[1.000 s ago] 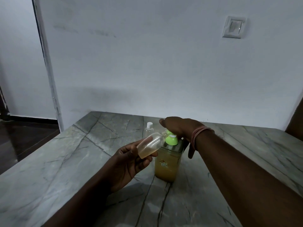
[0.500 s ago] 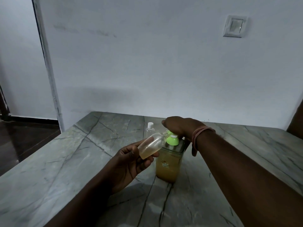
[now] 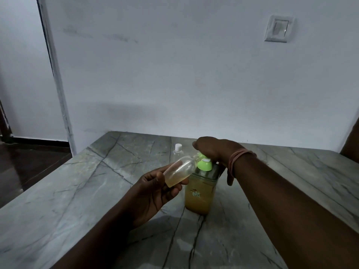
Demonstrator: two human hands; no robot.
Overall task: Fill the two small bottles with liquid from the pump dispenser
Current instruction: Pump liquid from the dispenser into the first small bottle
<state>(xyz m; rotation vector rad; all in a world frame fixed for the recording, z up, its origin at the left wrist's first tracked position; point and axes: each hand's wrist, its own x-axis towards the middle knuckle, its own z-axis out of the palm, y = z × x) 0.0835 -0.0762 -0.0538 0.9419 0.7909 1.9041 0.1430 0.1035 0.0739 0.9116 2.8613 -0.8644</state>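
Observation:
A pump dispenser (image 3: 200, 193) with amber liquid and a green pump collar stands in the middle of the grey stone table (image 3: 81, 193). My right hand (image 3: 211, 150) lies over the pump head, palm down, and hides it. My left hand (image 3: 153, 189) grips a small clear bottle (image 3: 179, 171), tilted with its mouth against the nozzle; yellowish liquid pools in its lower end. A second small clear bottle (image 3: 177, 152) with a white cap stands upright just behind, to the left of the dispenser.
A white wall runs close behind the table, with a switch plate (image 3: 278, 29) high on the right. The table's left edge drops to a dark floor (image 3: 25, 162). A dark object (image 3: 351, 144) shows at the far right edge.
Both hands, the tilted bottle and the dispenser keep nearly the same pose; the view has shifted only slightly.

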